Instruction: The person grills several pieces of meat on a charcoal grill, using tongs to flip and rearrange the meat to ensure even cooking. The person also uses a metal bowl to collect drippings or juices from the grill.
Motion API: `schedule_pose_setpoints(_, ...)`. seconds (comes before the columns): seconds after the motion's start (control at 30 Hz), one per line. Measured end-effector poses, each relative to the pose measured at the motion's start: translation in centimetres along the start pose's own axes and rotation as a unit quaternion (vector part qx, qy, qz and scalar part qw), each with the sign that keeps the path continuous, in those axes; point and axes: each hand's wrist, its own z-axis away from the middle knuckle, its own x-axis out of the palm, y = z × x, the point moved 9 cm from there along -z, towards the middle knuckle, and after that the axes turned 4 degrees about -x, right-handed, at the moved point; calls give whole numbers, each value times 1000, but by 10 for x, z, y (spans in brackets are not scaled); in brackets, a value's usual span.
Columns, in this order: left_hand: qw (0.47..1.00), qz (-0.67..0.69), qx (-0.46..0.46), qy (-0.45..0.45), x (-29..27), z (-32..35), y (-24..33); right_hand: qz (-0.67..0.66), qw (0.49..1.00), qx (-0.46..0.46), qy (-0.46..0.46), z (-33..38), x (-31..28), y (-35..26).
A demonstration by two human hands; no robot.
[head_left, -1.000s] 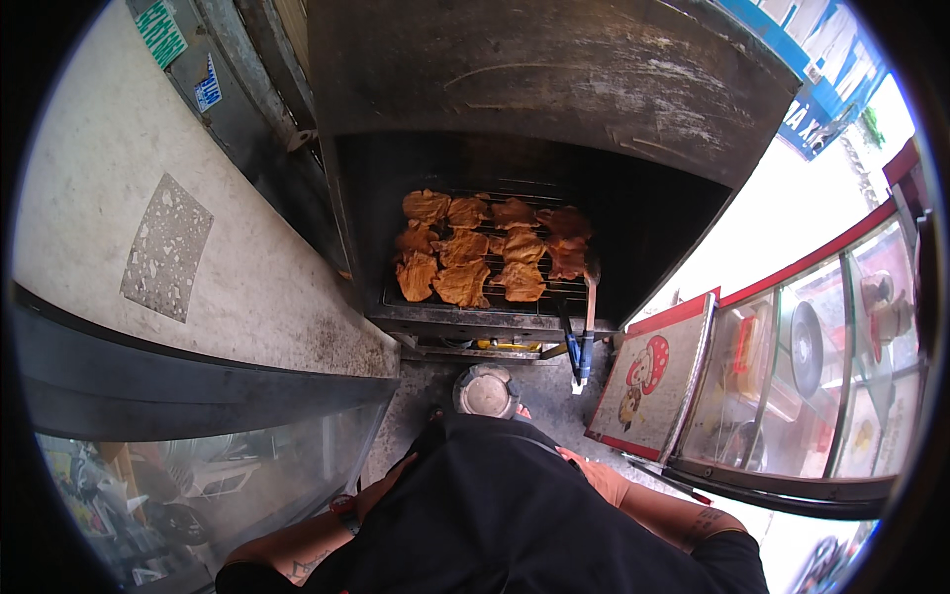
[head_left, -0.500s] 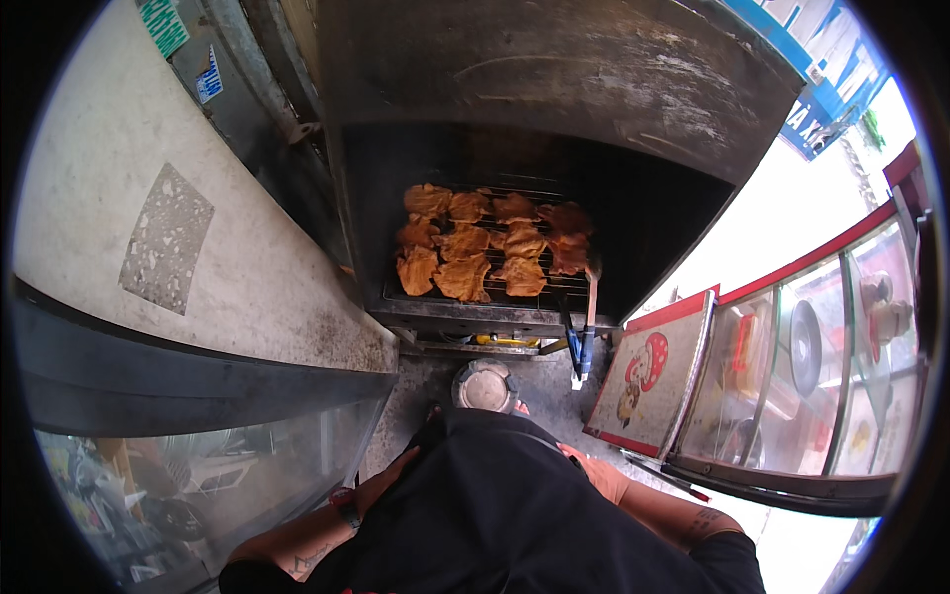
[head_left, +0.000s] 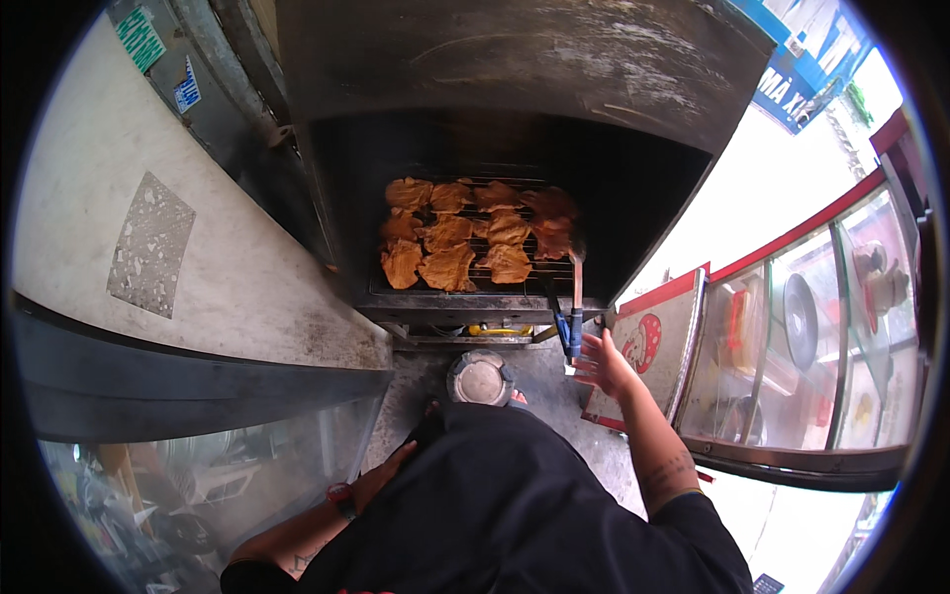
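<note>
Tongs [head_left: 577, 315], probably light and springy, are best gripped by the handles [head_left: 575, 342], beside the spread, empty right hand [head_left: 608, 364]; the left hand [head_left: 384, 477], partly hidden, cannot be judged open or holding.

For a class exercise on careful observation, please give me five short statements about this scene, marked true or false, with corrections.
1. Flat, orange-brown meat pieces lie on a dark wire rack. True.
2. The right hand is open beside blue-handled tongs. True.
3. Both hands grip the tongs. False: the left hand is at the side of the black cloth garment.
4. Nothing glass stands on the right. False: a red-trimmed glass display case does.
5. A dark metal hood rises beyond the meat. True.
</note>
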Motion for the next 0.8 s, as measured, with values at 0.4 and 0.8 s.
schedule_pose_setpoints(0.4, 998, 34, 44, 34, 8, 13, -29, 42, 998, -42, -4, 20, 31, -29)
schedule_pose_setpoints(0.8, 996, 78, 7, 41, 8, 20, -35, 202, 977, -64, 34, -39, 58, -48)
